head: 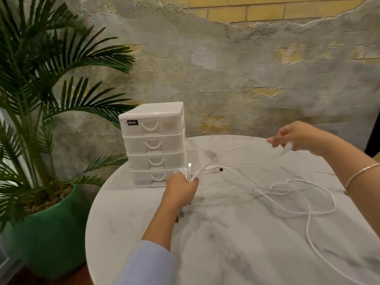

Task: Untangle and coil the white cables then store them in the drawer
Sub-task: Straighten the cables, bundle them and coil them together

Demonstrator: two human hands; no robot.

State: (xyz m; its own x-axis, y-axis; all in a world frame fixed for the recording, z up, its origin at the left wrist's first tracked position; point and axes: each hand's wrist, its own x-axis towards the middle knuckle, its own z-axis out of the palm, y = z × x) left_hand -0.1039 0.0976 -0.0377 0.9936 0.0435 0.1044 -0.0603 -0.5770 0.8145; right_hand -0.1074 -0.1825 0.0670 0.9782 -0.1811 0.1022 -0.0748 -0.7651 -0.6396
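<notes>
Beside the table's left edge: a palm plant [51,79] in a green pot [47,233], standing on the floor against a patched plaster and brick wall [246,68]

At the left rear edge of the round marble table [226,254]: a white drawer unit [154,144], four drawers stacked, all closed, a dark label on the top one

Just in front of the unit's bottom drawer: the left hand [182,189], light blue sleeve [148,264] on the forearm, fingers curled round a bunch of white cables [287,192]; two plug ends stick up and out of the fist, one white-tipped, one dark-tipped

Across the middle and right of the table: the loose cable lengths, lying in tangled overlapping loops, one strand trailing off toward the near right edge

Above the right rear edge: the right hand [296,136], raised off the surface, pinching a white cable end; this part is blurred; a thin bracelet [357,175] on the wrist
</notes>
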